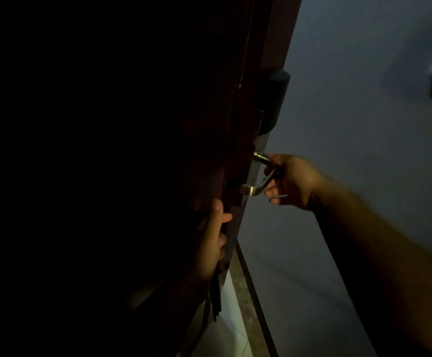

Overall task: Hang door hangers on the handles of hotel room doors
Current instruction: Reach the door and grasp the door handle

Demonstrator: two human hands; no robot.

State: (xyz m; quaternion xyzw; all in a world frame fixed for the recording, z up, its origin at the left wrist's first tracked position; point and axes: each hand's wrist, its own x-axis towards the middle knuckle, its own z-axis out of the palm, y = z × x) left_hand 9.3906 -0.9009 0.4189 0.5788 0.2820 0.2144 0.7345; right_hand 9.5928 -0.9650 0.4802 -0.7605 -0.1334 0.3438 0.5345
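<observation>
The right hand (289, 180) is closed around the door handle (258, 176), apparently threading a barely visible hanger onto it, while below the handle the left hand (213, 238) grips a dark stack of hangers (216, 300) against the door (209, 124) edge, likely kept ready.

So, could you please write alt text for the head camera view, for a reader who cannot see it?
In very dim light, the right hand grips the brass lever handle of a dark wooden door, seen nearly edge-on. The left hand holds the door's edge lower down, with a stack of thin dark cards. A dark lock housing sits above the handle.
</observation>
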